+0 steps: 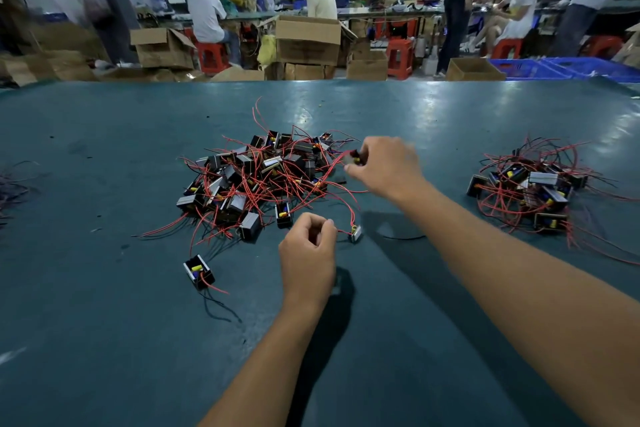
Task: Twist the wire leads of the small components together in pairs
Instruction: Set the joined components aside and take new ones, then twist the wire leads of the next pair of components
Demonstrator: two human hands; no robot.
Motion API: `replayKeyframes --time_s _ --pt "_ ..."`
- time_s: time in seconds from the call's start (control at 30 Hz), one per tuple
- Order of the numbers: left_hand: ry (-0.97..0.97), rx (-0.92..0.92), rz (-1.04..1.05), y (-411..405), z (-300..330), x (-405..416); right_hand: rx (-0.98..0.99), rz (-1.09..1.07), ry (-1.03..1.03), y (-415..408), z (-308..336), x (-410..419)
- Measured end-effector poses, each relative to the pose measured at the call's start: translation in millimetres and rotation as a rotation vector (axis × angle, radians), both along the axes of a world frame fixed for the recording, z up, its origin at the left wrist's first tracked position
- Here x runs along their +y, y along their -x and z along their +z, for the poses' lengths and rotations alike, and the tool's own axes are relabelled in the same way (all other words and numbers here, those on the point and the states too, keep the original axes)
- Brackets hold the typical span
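A tangled heap of small black components (263,177) with red and black wire leads lies at the middle of the green table (104,322). My right hand (384,166) is at the heap's right edge and pinches one small component (354,157) between thumb and fingers. My left hand (308,253) hovers in front of the heap with its fingers curled, pinching a thin red lead that runs to a component (355,233) lying just to its right. A single component (198,270) lies apart at the front left.
A second, smaller heap of components (533,187) with leads lies at the right. More wires (14,187) show at the far left edge. Beyond the table are cardboard boxes (308,40), red stools, blue crates and several people at benches.
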State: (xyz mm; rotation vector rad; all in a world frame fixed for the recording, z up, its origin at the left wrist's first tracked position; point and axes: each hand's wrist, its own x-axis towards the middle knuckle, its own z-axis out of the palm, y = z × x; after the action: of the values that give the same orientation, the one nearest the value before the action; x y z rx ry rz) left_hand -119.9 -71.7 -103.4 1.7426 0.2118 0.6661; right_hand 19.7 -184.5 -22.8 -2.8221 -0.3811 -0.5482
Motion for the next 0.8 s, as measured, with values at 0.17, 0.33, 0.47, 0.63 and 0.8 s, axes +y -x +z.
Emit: replayKeyframes --time_s 0.17,0.33,0.47,0.63,0.8 --pt "0.244 -0.014 -0.207 2 8 -4 0.163 0.273 -0.18 44 38 -38" --pt "0.403 -0.007 -0.285 1 10 6 0.211 0.433 0.092 120 -10 -76" --pt "0.132 0.068 -0.466 8 9 -1 0.226 0.413 0.292 143 -56 -91" --pt "-0.492 0.19 -0.722 17 1 -6 0.214 0.48 0.078 145 -69 -110" --pt "-0.583 0.208 -0.72 16 -2 -8 0.277 0.432 -0.075 135 -57 -143"
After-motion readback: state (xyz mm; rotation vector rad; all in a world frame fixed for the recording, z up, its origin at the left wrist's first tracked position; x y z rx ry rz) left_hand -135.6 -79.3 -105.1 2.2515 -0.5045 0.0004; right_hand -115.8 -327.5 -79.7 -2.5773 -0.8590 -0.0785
